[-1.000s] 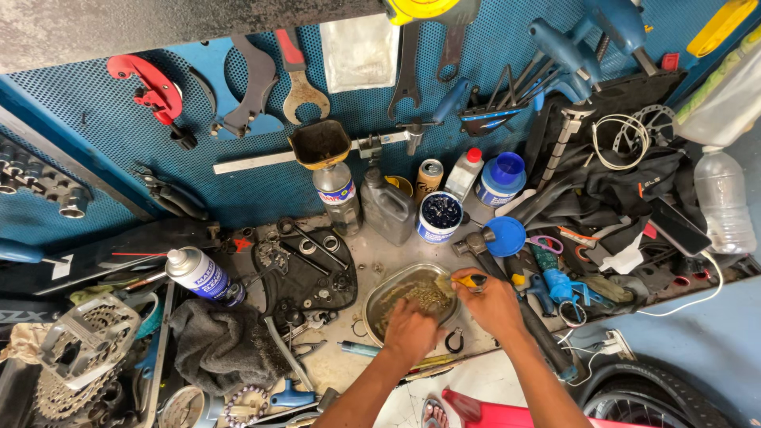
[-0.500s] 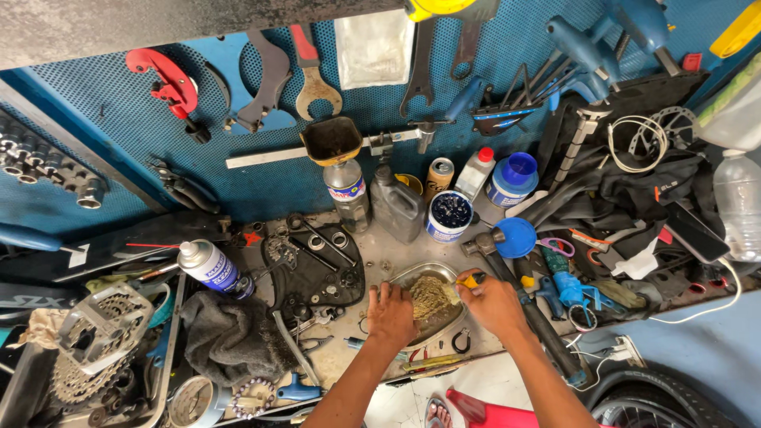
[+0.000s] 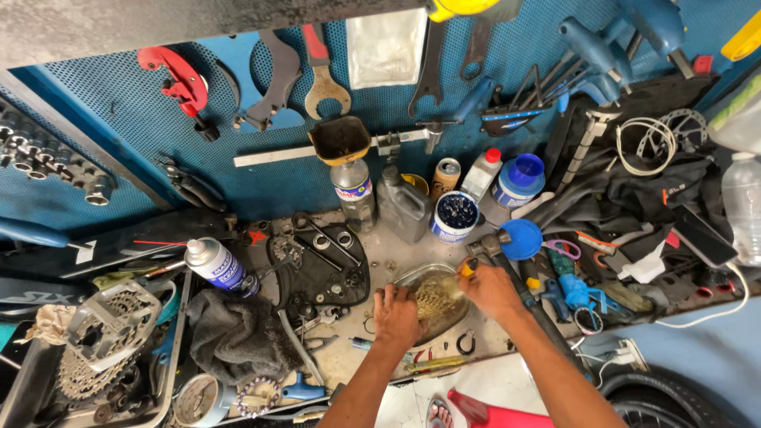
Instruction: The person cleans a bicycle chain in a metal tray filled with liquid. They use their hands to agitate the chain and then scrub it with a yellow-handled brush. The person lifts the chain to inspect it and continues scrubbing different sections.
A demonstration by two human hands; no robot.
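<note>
A shallow metal dish (image 3: 412, 279) sits near the middle of a cluttered workbench, with a greasy toothed part (image 3: 434, 300) in it. My left hand (image 3: 396, 315) rests on the dish's near left rim and grips that part. Over the right side of the dish, my right hand (image 3: 493, 291) is closed on a small tool with a yellow handle (image 3: 469, 269), its tip against the part.
A hammer (image 3: 511, 277) lies just right of my right hand. Behind the dish stand an open tub (image 3: 456, 215), a grey can (image 3: 402, 208) and bottles. A black tray of small parts (image 3: 321, 269), a spray can (image 3: 216, 265) and a rag (image 3: 236, 337) lie left.
Both hands have stayed at the dish. My left hand has slid a little to the left onto its rim, and the camera view has shifted slightly.
</note>
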